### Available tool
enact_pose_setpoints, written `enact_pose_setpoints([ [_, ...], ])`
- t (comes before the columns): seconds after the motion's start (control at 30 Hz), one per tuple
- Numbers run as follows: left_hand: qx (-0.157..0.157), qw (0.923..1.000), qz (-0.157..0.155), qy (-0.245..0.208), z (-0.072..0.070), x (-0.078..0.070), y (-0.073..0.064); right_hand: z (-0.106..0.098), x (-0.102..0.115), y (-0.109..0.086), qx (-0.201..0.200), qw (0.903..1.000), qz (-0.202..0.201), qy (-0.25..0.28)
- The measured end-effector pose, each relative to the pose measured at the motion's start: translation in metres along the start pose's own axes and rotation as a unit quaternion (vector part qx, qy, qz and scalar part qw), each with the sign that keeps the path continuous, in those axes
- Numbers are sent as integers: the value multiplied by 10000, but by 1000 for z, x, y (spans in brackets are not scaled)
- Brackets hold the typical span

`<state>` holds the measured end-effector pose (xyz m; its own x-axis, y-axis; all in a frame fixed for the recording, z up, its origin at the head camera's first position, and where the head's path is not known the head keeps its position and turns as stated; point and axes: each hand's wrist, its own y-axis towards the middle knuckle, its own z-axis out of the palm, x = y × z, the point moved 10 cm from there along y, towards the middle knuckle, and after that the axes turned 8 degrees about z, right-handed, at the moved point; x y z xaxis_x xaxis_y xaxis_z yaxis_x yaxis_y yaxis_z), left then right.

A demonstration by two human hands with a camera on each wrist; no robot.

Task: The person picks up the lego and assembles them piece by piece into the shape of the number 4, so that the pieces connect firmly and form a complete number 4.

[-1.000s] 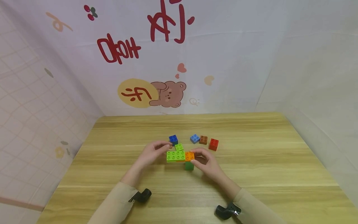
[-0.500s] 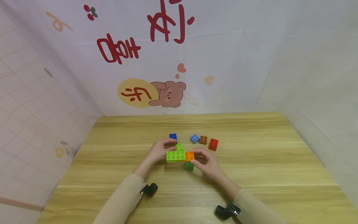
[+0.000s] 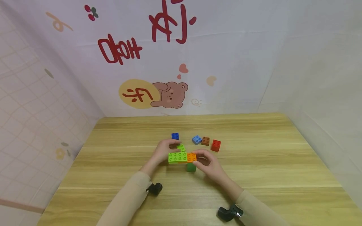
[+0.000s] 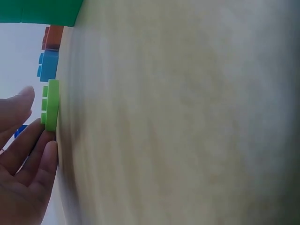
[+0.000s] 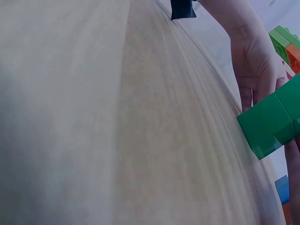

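Observation:
A stack of toy building bricks stands mid-table in the head view: a green base (image 3: 191,167), an orange brick (image 3: 191,157) above it and a long lime brick (image 3: 177,158) at the left. My right hand (image 3: 210,166) pinches the orange brick at its right end. Just behind the stack, a small lime brick (image 3: 181,147) lies studs up on the table. My left hand (image 3: 164,151) is at that brick, its fingers at one end in the left wrist view, where the thumb (image 4: 18,103) stands apart from it. The green base (image 5: 269,124) partly hides the left hand in the right wrist view.
A dark blue brick (image 3: 175,136) sits behind the left hand. Farther right are a light blue brick (image 3: 197,140), a brown brick (image 3: 205,141) and a red brick (image 3: 216,145). A printed cloth (image 3: 226,62) hangs behind the wooden table (image 3: 254,175).
My left hand has moved right and slightly back, from beside the dark blue brick to the small lime one. The dark blue brick has shifted back a little. My right hand has stayed put.

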<state>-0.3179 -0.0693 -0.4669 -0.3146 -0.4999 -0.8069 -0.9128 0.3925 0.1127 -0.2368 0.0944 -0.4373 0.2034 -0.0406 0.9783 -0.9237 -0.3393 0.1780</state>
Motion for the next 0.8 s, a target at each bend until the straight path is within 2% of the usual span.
enact_pose_setpoints([
  [0.27, -22, 9997, -75, 224, 4, 2, 2, 0, -1, 0, 6, 10000, -13, 25],
  [0.53, -21, 9987, 225, 462, 7, 0, 4, 0, 0, -1, -43, 10000, -48, -15],
  [0.8, -16, 9978, 275, 596, 5, -2, 2, 0, 2, -2, -90, 9999, -135, -36],
])
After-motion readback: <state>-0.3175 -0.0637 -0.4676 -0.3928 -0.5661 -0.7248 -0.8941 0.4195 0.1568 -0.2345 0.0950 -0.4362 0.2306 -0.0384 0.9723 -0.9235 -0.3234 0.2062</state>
